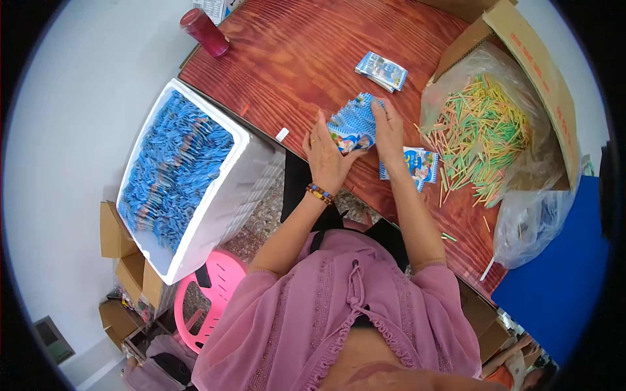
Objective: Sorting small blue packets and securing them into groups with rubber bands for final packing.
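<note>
Between my two hands is a fanned stack of small blue-and-white packets (355, 120) with printed pictures, held just over the red wood-grain table. My left hand (326, 153) grips the stack's left side, its thumb along the near edge. Curled round the right side is my right hand (389, 133), with fingertips at the far corner. Partly under my right wrist lie a few more flat packets (422, 164). Farther off, a small pile of the same packets (381, 70) rests on the table (293, 65).
At left a white foam box (244, 140) is packed with blue packets (173, 169). On the right, a cardboard box (541, 72) lies open, its plastic bag spilling thin coloured sticks (486, 137). A red jar (205, 32) stands at the far left corner; a pink chair (228, 277) is below.
</note>
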`<action>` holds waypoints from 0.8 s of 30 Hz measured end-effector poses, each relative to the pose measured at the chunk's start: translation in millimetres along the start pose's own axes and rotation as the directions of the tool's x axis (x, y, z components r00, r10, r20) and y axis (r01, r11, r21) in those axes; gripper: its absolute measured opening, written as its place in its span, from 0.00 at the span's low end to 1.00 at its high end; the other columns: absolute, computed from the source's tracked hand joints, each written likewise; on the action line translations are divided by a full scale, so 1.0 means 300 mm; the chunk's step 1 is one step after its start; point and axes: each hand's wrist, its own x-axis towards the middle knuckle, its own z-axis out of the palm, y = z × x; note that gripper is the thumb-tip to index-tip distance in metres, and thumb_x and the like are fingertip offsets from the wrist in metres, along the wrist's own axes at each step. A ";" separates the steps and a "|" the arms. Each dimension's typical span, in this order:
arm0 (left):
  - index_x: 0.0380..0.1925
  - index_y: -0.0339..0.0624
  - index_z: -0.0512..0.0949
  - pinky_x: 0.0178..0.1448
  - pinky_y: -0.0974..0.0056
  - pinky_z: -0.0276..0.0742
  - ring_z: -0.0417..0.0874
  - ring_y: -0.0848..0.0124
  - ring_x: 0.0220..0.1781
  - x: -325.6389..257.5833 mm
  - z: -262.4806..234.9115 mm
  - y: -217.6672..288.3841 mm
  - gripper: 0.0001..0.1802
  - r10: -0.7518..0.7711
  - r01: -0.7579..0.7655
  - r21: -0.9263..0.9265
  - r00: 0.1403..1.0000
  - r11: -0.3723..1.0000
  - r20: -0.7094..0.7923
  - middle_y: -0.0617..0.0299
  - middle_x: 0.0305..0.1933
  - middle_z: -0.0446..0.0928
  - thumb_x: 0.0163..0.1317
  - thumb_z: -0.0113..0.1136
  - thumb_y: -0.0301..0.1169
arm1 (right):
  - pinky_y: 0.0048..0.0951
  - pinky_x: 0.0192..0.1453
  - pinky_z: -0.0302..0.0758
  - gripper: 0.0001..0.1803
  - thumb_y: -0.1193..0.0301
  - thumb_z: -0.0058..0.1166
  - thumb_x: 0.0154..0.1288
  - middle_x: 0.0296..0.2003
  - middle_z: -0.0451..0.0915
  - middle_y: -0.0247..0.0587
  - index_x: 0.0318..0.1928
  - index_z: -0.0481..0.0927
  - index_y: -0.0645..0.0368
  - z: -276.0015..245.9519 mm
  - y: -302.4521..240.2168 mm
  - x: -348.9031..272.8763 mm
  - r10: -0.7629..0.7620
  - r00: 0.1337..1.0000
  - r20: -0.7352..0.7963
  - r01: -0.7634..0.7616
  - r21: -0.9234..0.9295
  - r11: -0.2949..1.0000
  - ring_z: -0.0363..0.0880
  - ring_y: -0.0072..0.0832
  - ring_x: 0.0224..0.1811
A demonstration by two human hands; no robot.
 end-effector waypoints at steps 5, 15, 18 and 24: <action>0.67 0.30 0.53 0.65 0.53 0.63 0.68 0.51 0.63 -0.025 -0.002 -0.011 0.57 0.035 -0.039 -0.196 0.999 0.980 -0.025 0.42 0.62 0.65 0.39 0.77 0.37 | 0.24 0.45 0.71 0.16 0.63 0.45 0.73 0.35 0.79 0.35 0.47 0.75 0.64 0.033 0.029 -0.061 0.034 0.999 -0.012 -0.033 0.114 0.993 0.74 0.19 0.39; 0.63 0.33 0.60 0.64 0.54 0.67 0.69 0.49 0.63 -0.058 -0.028 -0.085 0.48 0.008 -0.087 -0.493 0.987 0.866 -0.158 0.44 0.61 0.67 0.41 0.76 0.31 | 0.31 0.66 0.65 0.49 0.71 0.70 0.48 0.61 0.63 0.46 0.67 0.52 0.59 0.021 -0.126 -0.136 0.080 0.850 0.520 -0.103 0.016 0.995 0.64 0.29 0.64; 0.59 0.35 0.63 0.58 0.54 0.71 0.74 0.50 0.57 -0.043 -0.051 -0.090 0.43 -0.055 0.001 -0.620 0.996 0.785 -0.067 0.46 0.51 0.70 0.41 0.74 0.30 | 0.32 0.67 0.63 0.48 0.72 0.70 0.50 0.59 0.64 0.45 0.66 0.52 0.59 0.030 -0.102 -0.117 -0.014 0.813 0.582 0.086 -0.097 0.992 0.64 0.29 0.64; 0.58 0.36 0.64 0.57 0.54 0.71 0.73 0.47 0.54 -0.038 -0.076 -0.114 0.40 0.008 -0.073 -0.574 0.993 0.815 -0.115 0.44 0.52 0.70 0.43 0.71 0.28 | 0.32 0.67 0.63 0.39 0.78 0.62 0.56 0.58 0.65 0.46 0.65 0.53 0.61 0.119 -0.085 -0.147 0.025 0.905 0.425 0.022 -0.103 0.994 0.65 0.30 0.63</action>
